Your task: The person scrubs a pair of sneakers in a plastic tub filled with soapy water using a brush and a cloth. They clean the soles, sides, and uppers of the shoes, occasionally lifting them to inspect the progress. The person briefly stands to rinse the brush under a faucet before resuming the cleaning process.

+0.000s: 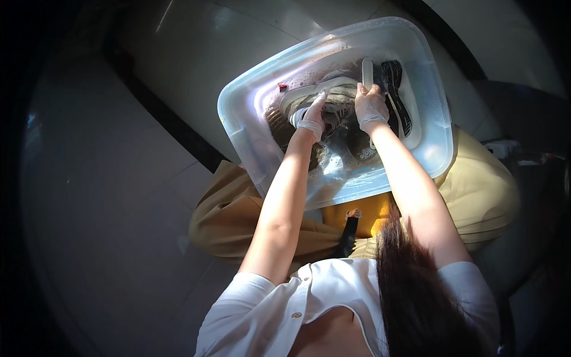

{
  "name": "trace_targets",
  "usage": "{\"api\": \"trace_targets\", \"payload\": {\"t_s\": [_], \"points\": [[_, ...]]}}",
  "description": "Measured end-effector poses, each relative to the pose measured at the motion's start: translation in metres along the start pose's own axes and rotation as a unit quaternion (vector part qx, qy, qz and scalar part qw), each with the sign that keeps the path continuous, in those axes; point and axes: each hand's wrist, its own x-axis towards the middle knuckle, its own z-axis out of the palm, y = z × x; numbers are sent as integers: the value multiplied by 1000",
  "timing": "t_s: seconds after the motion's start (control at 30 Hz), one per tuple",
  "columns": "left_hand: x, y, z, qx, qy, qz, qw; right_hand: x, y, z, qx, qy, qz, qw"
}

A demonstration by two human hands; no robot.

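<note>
Before me, a translucent plastic tub (432, 151) holds soapy water and shoes. My left hand (315, 115), in a thin clear glove, grips a grey and white lace-up sneaker (303, 94) at its opening, thumb along the upper side. In the same kind of glove, my right hand (371, 105) closes around a pale plastic handle (367, 71) beside the sneaker's laces. The tool's working end is hidden, so its kind is unclear. Just right of that hand, a shoe with a black and white patterned sole (397, 96) stands on its side against the tub wall.
A small red object (282, 87) lies at the tub's left inner side. Foam (332, 163) floats near the front. My crossed legs (477, 192) flank the tub on the tiled floor (116, 214). A clear bottle (531, 158) lies to the right. Long hair (410, 276) hangs by my right arm.
</note>
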Motion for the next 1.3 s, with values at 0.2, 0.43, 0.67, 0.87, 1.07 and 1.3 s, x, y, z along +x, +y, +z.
{"api": "trace_targets", "payload": {"t_s": [0.2,0.43,0.67,0.87,1.07,1.3], "points": [[39,-8,19,0,81,7,997,14,1,0,-56,-72,37,995],[41,-14,-4,-264,-54,-86,959,-78,1,-23,6,-168,-69,983],[-38,-30,18,-288,-89,9,954,-38,18,-34,132,2,-101,986],[-52,-29,2,-297,-107,141,938,-146,-20,-66,-102,-30,-337,935],[-85,-27,27,-323,9,134,937,-65,-26,-70,-96,-47,-253,962],[-26,-63,-24,-351,132,103,921,-37,6,-14,-137,-129,-75,979]]}}
